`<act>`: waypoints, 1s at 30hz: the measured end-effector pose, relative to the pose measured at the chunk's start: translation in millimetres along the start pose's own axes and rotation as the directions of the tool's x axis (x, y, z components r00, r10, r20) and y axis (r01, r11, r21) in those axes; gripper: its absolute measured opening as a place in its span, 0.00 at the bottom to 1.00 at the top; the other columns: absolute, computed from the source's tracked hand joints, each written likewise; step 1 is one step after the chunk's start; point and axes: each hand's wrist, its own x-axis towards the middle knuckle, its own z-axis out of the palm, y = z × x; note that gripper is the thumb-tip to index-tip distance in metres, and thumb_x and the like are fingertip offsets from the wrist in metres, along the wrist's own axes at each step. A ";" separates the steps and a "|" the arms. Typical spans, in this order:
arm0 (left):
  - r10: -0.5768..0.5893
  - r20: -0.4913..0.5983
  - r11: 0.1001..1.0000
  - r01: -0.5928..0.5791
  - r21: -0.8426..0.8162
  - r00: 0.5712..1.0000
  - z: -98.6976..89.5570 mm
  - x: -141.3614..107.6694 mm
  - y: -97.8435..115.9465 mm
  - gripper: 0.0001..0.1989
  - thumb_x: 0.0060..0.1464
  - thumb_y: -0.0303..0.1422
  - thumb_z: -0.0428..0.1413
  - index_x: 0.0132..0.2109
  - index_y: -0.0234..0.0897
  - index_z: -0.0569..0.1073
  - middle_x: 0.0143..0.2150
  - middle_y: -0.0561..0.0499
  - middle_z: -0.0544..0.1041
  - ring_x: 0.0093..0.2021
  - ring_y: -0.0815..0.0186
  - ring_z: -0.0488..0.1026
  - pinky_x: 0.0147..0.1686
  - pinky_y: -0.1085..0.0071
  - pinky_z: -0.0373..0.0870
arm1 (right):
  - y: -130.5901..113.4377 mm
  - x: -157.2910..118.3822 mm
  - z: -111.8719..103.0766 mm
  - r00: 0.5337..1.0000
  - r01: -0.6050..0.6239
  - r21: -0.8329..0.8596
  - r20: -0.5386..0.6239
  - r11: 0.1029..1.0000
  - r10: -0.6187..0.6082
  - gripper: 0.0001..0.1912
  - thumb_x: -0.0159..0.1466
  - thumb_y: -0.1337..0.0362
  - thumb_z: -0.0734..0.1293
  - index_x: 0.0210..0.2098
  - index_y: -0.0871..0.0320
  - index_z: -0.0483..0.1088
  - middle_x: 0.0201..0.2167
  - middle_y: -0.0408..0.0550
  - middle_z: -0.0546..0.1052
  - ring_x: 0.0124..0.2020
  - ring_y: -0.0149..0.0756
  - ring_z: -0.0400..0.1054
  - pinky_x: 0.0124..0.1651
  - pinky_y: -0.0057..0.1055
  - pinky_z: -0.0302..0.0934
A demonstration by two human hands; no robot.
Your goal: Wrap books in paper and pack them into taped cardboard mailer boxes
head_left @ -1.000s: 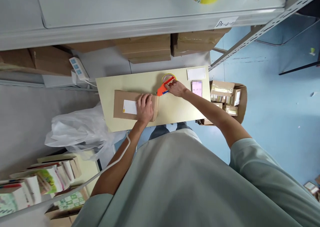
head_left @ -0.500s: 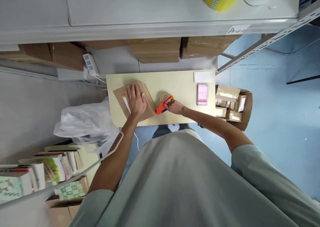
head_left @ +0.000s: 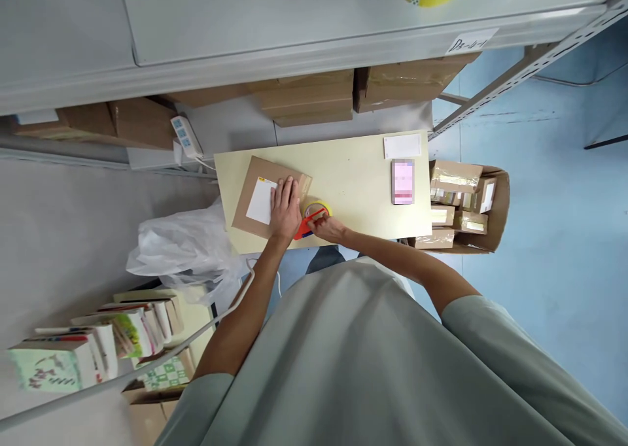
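A brown cardboard box [head_left: 250,194] with a white label [head_left: 260,201] lies on the left part of the cream table [head_left: 356,171]. My left hand [head_left: 285,210] rests on the box's right part, palm down with its fingers stretched out. A red tape dispenser [head_left: 301,231] carrying a yellow-rimmed roll of tape is at the box's lower right side. Its handle is in my right hand [head_left: 328,228], whose fingers are wrapped round it. The dispenser's front end is partly hidden beside my left hand.
A phone [head_left: 403,182] and a white card [head_left: 402,146] lie on the table's right end. Beyond is a carton [head_left: 499,210] of small boxes. A shelf [head_left: 294,60] overhangs the far side. White plastic [head_left: 181,243] and books [head_left: 142,328] are at left.
The box has turned and lies flatter, its label now more exposed. My left hand has shifted right across it. My right hand has brought the tape dispenser slightly left and nearer me.
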 end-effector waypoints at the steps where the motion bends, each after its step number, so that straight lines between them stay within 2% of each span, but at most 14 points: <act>1: 0.000 0.002 1.000 0.000 -0.003 1.000 -0.1 0.2 0.1 0.33 0.75 0.32 0.44 0.81 0.31 0.61 0.83 0.33 0.60 0.86 0.50 0.47 0.84 0.41 0.40 | 7.0 -2.8 -0.8 1.000 -0.013 -0.001 0.006 1.000 0.013 0.23 0.74 0.79 0.53 0.64 0.73 0.67 0.44 0.69 0.86 0.44 0.50 0.84 0.53 0.47 0.70; 4: 0.004 -0.004 1.000 -0.004 -0.001 1.000 -0.1 0.4 0.4 0.33 0.74 0.32 0.44 0.81 0.31 0.62 0.82 0.33 0.61 0.86 0.49 0.47 0.84 0.40 0.40 | 40.4 -14.6 -6.9 0.996 -0.075 -0.026 0.043 0.997 0.076 0.24 0.74 0.79 0.53 0.67 0.73 0.63 0.47 0.70 0.86 0.47 0.50 0.84 0.56 0.46 0.68; 8: 0.009 0.000 1.000 -0.009 0.004 1.000 0.4 -0.2 0.2 0.33 0.74 0.32 0.44 0.82 0.32 0.60 0.83 0.35 0.60 0.86 0.49 0.46 0.84 0.40 0.39 | 104.4 -31.4 -22.4 0.974 -0.213 -0.056 0.072 0.975 0.217 0.27 0.75 0.76 0.53 0.72 0.75 0.56 0.50 0.74 0.85 0.49 0.52 0.84 0.56 0.45 0.66; 10: 0.014 0.011 1.000 -0.014 -0.002 1.000 0.4 -0.2 0.1 0.34 0.73 0.30 0.45 0.82 0.32 0.60 0.84 0.35 0.58 0.87 0.50 0.44 0.85 0.40 0.38 | 131.6 -33.6 -31.3 0.955 -0.287 -0.057 0.060 0.956 0.290 0.26 0.77 0.73 0.55 0.72 0.75 0.55 0.50 0.75 0.85 0.49 0.54 0.83 0.57 0.45 0.65; 12: 0.013 0.014 1.000 -0.013 -0.011 1.000 0.1 0.0 -0.2 0.35 0.72 0.29 0.46 0.82 0.32 0.59 0.84 0.35 0.57 0.87 0.50 0.44 0.85 0.40 0.37 | 148.0 -28.6 -39.4 0.941 -0.334 -0.046 0.050 0.942 0.336 0.26 0.78 0.68 0.58 0.72 0.74 0.56 0.51 0.75 0.85 0.50 0.55 0.82 0.57 0.44 0.64; 14: 0.014 0.013 1.000 -0.013 -0.016 1.000 -0.1 -0.1 -0.7 0.35 0.71 0.28 0.46 0.82 0.32 0.59 0.84 0.35 0.57 0.87 0.50 0.44 0.84 0.39 0.38 | 153.2 -17.3 -45.9 0.932 -0.358 -0.028 0.051 0.933 0.359 0.27 0.79 0.65 0.59 0.73 0.74 0.56 0.52 0.74 0.85 0.51 0.55 0.82 0.56 0.43 0.64; 17: 0.025 0.005 1.000 -0.025 -0.019 1.000 -0.1 -2.1 -0.4 0.35 0.71 0.29 0.46 0.82 0.32 0.59 0.84 0.35 0.58 0.87 0.49 0.45 0.84 0.39 0.38 | 148.6 1.6 -52.4 0.922 -0.383 0.001 0.064 0.924 0.382 0.27 0.80 0.65 0.57 0.73 0.75 0.55 0.52 0.74 0.84 0.53 0.56 0.82 0.56 0.43 0.64; 21: 0.022 -0.024 0.998 -0.023 -0.053 0.999 -2.9 -2.4 2.7 0.32 0.74 0.34 0.44 0.80 0.33 0.63 0.83 0.35 0.61 0.86 0.49 0.48 0.84 0.42 0.41 | 143.3 11.7 -56.9 0.926 -0.368 -0.019 0.088 0.930 0.368 0.27 0.80 0.66 0.55 0.73 0.76 0.54 0.54 0.74 0.83 0.55 0.55 0.81 0.61 0.44 0.62; 23: -0.008 -0.054 0.996 0.004 -0.087 0.998 -7.2 5.9 1.7 0.29 0.77 0.38 0.44 0.77 0.36 0.68 0.80 0.36 0.66 0.84 0.49 0.54 0.84 0.43 0.45 | 143.8 11.1 -57.7 0.933 -0.345 -0.045 0.095 0.937 0.348 0.27 0.79 0.68 0.55 0.73 0.77 0.55 0.55 0.74 0.83 0.55 0.54 0.81 0.62 0.44 0.62; 25: -0.094 -0.135 0.990 0.078 -0.119 0.986 -12.4 23.8 -4.4 0.29 0.78 0.44 0.44 0.75 0.37 0.70 0.79 0.35 0.67 0.84 0.48 0.55 0.83 0.43 0.47 | 144.7 10.5 -57.9 0.938 -0.334 -0.062 0.080 0.940 0.339 0.28 0.78 0.69 0.54 0.73 0.78 0.56 0.55 0.75 0.84 0.55 0.55 0.81 0.62 0.45 0.62; 26: -0.157 -0.190 0.982 0.133 -0.135 0.969 -14.4 36.2 -9.4 0.30 0.78 0.46 0.45 0.75 0.36 0.69 0.80 0.33 0.65 0.84 0.47 0.54 0.83 0.42 0.47 | 145.0 10.9 -57.9 0.939 -0.333 -0.067 0.065 0.940 0.337 0.28 0.78 0.69 0.54 0.74 0.78 0.56 0.54 0.75 0.84 0.54 0.55 0.82 0.62 0.46 0.62; 28: -0.312 -0.302 0.947 0.271 -0.171 0.901 -15.6 65.1 -21.5 0.38 0.76 0.52 0.48 0.79 0.30 0.60 0.83 0.27 0.56 0.86 0.43 0.44 0.83 0.37 0.41 | 145.1 13.0 -58.5 0.940 -0.334 -0.074 0.038 0.940 0.338 0.29 0.77 0.70 0.53 0.74 0.79 0.57 0.54 0.76 0.84 0.53 0.56 0.82 0.62 0.47 0.63; 30: -0.453 -0.311 0.889 0.399 -0.223 0.836 -11.9 93.5 -32.1 0.47 0.73 0.57 0.50 0.80 0.22 0.53 0.83 0.19 0.50 0.87 0.37 0.38 0.81 0.29 0.35 | 145.3 15.5 -60.2 0.942 -0.331 -0.085 0.037 0.940 0.335 0.28 0.76 0.72 0.53 0.73 0.78 0.59 0.53 0.75 0.84 0.53 0.56 0.82 0.62 0.47 0.63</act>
